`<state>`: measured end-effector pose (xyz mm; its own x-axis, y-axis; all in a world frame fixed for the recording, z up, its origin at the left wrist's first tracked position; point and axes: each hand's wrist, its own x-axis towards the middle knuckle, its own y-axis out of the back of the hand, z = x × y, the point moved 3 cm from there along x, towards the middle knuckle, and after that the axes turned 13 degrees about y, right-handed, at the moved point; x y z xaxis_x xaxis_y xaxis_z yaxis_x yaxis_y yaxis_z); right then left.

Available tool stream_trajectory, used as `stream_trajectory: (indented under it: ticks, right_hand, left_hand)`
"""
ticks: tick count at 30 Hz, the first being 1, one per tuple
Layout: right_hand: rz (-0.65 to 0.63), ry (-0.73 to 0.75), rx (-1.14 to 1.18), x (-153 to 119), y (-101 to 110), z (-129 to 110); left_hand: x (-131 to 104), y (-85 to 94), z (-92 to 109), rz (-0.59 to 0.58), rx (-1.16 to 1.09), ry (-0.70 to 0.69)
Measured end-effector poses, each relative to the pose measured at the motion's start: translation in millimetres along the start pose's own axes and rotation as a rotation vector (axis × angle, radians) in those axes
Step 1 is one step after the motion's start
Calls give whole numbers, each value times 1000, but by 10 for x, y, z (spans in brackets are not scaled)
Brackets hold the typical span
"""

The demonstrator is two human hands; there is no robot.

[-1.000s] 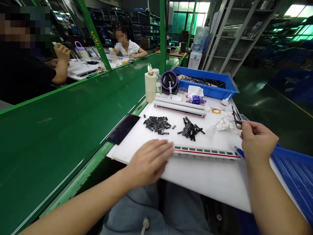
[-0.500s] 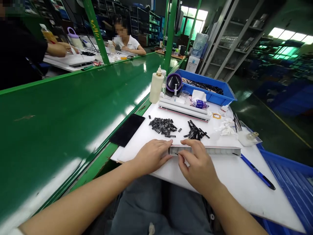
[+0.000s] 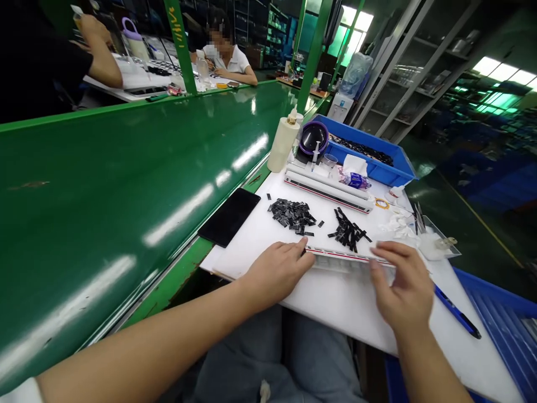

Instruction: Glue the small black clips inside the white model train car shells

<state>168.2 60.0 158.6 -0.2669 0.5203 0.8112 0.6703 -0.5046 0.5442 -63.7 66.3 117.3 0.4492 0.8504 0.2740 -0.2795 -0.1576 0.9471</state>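
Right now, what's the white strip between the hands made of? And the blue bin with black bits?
The white strip: probably painted plastic, smooth, even white with a red line; metal is possible. The blue bin: likely moulded plastic, slightly shiny, its walls evenly blue.

A flat black panel (image 3: pixel 229 216) is lying on the left, beside the green belt (image 3: pixel 126 168). A cream bottle (image 3: pixel 283 144) is standing at the far left of the white board (image 3: pixel 335 296). A yellow tape roll (image 3: pixel 382 207) is lying right of a tissue pack (image 3: pixel 356 180). A blue bin (image 3: pixel 377 170) is resting at the far end. Beyond, a water dispenser (image 3: pixel 339 107) is standing.
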Motion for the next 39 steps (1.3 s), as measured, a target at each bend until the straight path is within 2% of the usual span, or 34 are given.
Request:
stream_trajectory:
  ticks: [2, 4, 5, 6, 8, 10, 13, 15, 16, 18, 21, 24, 27, 30, 32, 34, 39]
  right_hand:
    - [196, -199, -58, -3, 222, 356]
    - [303, -412, -59, 29, 380, 725]
    - [273, -505, -41, 61, 415, 891]
    - [189, -578, -14, 100, 419, 1033]
    - [-64, -671, 24, 171, 355, 1228]
    - [-295, -686, 24, 210, 240, 1306]
    - [-487, -615, -29, 212, 79, 1288]
    - [-512, -574, -94, 209, 47, 1238]
    - [-478, -566, -108, 224, 60, 1202]
    - [-328, -555, -5, 307, 113, 1095]
    - [-114, -498, 434, 562, 114, 815]
    - [-47, -427, 746, 830, -77, 482]
    - [16, -442, 875, 903, -349, 267]
    - [2, -584, 956, 770, -508, 214]
    - [-90, -665, 1071, 656, -530, 220]
    - [-120, -702, 1205, 582, -506, 242]
    - [123, -785, 1522, 564, -510, 279]
  left_hand:
    - [-6, 31, 20, -4, 82, -21]
    - [-8, 64, 43, 1, 139, -37]
    - [-7, 77, 56, 3, 163, -42]
    - [-2, 89, 68, 4, 187, -40]
    - [19, 107, 93, 13, 226, -17]
    - [50, 120, 116, 21, 242, 34]
    - [101, 132, 139, 8, 219, 129]
    - [130, 139, 148, -14, 189, 162]
    - [142, 142, 151, -25, 176, 166]
    - [160, 151, 148, -26, 154, 170]
    - [172, 157, 120, 8, 135, 183]
    - [171, 147, 64, 59, 121, 189]
    - [160, 126, -2, 99, 94, 205]
    - [150, 103, -42, 114, 58, 231]
    - [152, 89, -54, 122, 39, 242]
    - [160, 76, -59, 135, 25, 238]
    - [172, 60, -71, 154, 1, 211]
